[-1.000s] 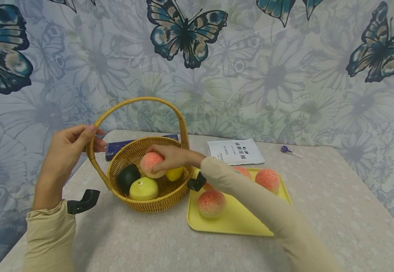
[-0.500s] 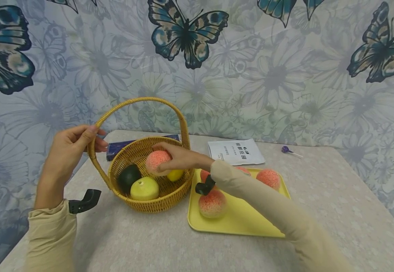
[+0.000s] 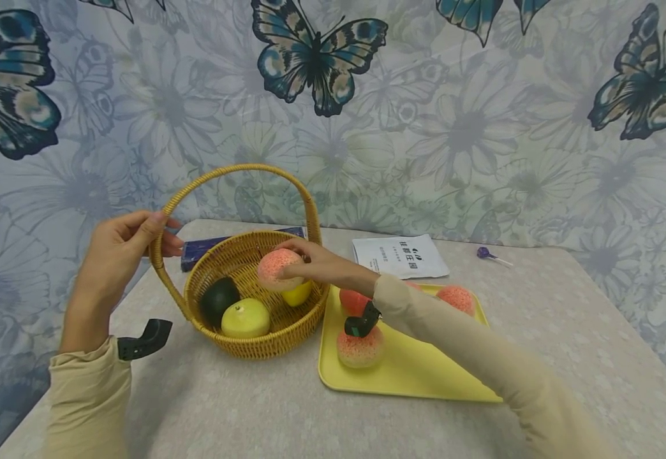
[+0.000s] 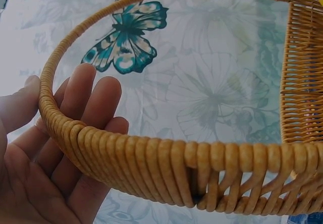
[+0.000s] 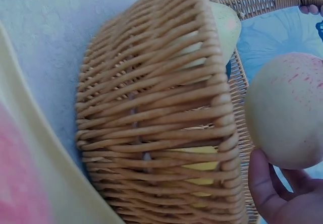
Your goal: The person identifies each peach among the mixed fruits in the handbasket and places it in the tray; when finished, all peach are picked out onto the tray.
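A yellow wicker basket [image 3: 264,347] stands left of centre, its tall handle [image 3: 235,169] arching over it. On the handle's left side, my left hand [image 3: 103,261] holds on with thumb and fingers; the left wrist view has the fingers [image 4: 103,100] beyond the wicker. My right hand [image 3: 327,264] grips a pink-speckled peach [image 3: 275,271] over the basket's right half. Close up in the right wrist view, the peach [image 5: 287,110] is higher than the rim. Inside lie a dark green fruit [image 3: 219,301], a pale green fruit [image 3: 245,319] and a partly covered yellow fruit [image 3: 298,294].
Right of the basket, a yellow tray [image 3: 413,379] bears several peaches, one [image 3: 360,350] near its front left; my right forearm crosses over it. Behind are a dark blue box [image 3: 195,252], a white packet [image 3: 399,255] and a purple lollipop [image 3: 483,252].
My right hand has shifted right with the peach, from the middle of the basket toward its right side. The left hand keeps its place on the handle.
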Available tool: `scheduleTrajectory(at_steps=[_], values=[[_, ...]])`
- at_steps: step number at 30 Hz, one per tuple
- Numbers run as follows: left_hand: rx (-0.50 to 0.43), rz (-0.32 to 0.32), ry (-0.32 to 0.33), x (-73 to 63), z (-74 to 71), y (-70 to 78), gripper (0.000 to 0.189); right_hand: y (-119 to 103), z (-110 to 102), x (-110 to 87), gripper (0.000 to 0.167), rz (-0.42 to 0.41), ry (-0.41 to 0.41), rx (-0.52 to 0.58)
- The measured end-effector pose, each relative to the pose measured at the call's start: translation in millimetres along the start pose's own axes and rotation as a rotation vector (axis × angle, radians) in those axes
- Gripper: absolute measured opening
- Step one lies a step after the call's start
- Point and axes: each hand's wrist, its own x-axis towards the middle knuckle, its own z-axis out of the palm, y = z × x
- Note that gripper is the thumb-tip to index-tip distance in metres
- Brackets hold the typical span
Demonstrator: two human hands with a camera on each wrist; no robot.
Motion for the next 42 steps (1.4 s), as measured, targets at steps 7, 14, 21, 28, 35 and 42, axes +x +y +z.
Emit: scheduleTrajectory(at_steps=[7, 14, 21, 28, 35, 42], values=[[-0.009, -0.007, 0.000, -0.3, -0.5, -0.1, 0.036, 7, -4, -4.0, 0.055, -0.019, -0.004, 0.068], [-0.021, -0.017, 0.000, -1.4, -0.4, -0.4, 0.035, 13, -6, -10.4, 0.049, -0.027, -0.001, 0.123], [0.011, -0.022, 0.002, -2.1, 0.2, 0.1, 0.037, 15, -3, -19.2, 0.048, -0.040, 0.005, 0.107], [0.011, -0.013, 0.006, -2.0, 1.0, 1.0, 0.037, 14, 1, -32.3, 0.052, -0.063, 0.018, 0.136], [0.004, -0.002, 0.004, -1.7, 1.4, 1.3, 0.036, 16, 1, -40.7, 0.053, -0.086, 0.055, 0.172], [-0.002, 0.002, 0.003, -1.6, 0.9, 0.6, 0.035, 17, 0, -44.0, 0.048, -0.100, 0.086, 0.177]])
